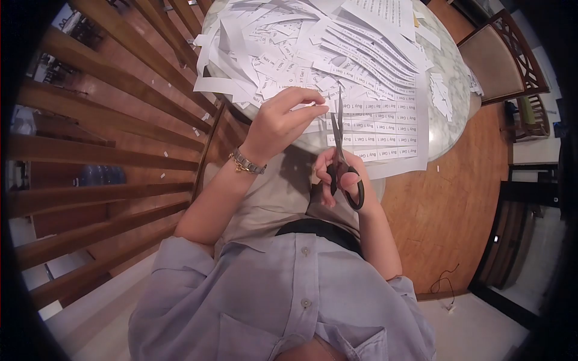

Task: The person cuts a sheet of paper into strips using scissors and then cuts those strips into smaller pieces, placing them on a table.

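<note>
Black-handled scissors (338,141) are in my right hand (344,174), fingers through the loops and blades pointing away from me. My left hand (286,117), with a watch and bracelet at the wrist, pinches a small white paper piece (329,106) just left of the blades. Beneath and right of the blades lies a printed sheet (391,129) with rows reading "Buy 1 Get 1", its left edge cut unevenly. Many cut slips (286,66) are heaped beyond my left hand. Long cut strips (367,54) lie fanned above the sheet.
The round marble table (451,126) holds more slips (441,96) at its right side. A wooden chair (497,57) stands at the upper right. Slatted wooden railing (102,150) runs close along my left. A few paper scraps lie on the floor.
</note>
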Action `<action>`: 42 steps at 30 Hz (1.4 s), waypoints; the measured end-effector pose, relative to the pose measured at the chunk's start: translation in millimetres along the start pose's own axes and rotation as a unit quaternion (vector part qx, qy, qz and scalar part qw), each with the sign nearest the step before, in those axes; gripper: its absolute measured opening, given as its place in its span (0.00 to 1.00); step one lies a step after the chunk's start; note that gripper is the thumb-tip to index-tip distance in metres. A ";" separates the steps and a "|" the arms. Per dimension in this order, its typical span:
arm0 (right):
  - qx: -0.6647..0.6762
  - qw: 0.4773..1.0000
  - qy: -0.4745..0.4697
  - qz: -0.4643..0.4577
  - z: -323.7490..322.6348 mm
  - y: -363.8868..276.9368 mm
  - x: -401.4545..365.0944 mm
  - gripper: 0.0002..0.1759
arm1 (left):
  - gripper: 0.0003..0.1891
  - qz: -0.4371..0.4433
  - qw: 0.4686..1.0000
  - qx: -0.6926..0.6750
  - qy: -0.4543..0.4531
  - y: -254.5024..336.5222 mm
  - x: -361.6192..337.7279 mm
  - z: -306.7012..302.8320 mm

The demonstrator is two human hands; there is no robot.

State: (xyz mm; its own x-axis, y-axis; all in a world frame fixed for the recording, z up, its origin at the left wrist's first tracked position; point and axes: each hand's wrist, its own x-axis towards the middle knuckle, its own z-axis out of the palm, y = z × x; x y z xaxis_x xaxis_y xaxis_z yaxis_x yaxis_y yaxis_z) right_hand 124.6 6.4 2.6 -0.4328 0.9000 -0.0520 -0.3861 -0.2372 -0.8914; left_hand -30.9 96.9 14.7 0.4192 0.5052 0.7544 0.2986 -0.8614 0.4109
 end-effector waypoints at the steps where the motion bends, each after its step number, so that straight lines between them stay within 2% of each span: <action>1: 0.000 1.000 0.003 -0.004 0.0 -0.6 1.0 0.36 | 0.12 -0.002 1.000 -0.003 -0.001 0.7 0.3 -0.3; 15: -0.014 1.000 0.012 -0.007 -2.4 -4.8 7.3 0.33 | 0.12 -0.002 1.000 -0.016 -0.003 2.6 0.0 -0.7; 26: 0.002 0.999 0.032 0.007 0.1 -8.0 6.2 0.17 | 0.13 0.000 1.000 -0.011 -0.002 2.0 0.3 -0.8; 32: 0.006 0.999 0.037 0.023 -0.1 -10.0 6.7 0.15 | 0.12 -0.004 1.000 -0.014 -0.005 0.9 0.3 -1.8; 36: -0.012 0.996 0.074 0.048 3.9 -12.7 6.1 0.15 | 0.13 -0.025 0.999 -0.019 0.009 -1.0 0.6 -1.7; 38: -0.010 0.998 0.059 0.029 2.8 -10.0 4.3 0.18 | 0.13 -0.068 0.996 0.057 -0.007 -9.4 4.3 -5.9; 42: 0.015 0.999 0.026 -0.010 0.2 -6.2 -0.2 0.22 | 0.11 -0.095 0.991 0.090 -0.040 -22.0 17.8 -12.1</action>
State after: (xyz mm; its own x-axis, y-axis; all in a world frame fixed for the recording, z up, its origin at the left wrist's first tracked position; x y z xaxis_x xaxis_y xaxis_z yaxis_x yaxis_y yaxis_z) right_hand 127.0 7.6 8.3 -0.3816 0.9225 -0.0584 -0.4182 -0.2287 -0.8791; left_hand -40.4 124.2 25.2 0.4048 0.6655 0.6271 0.5231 -0.7311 0.4381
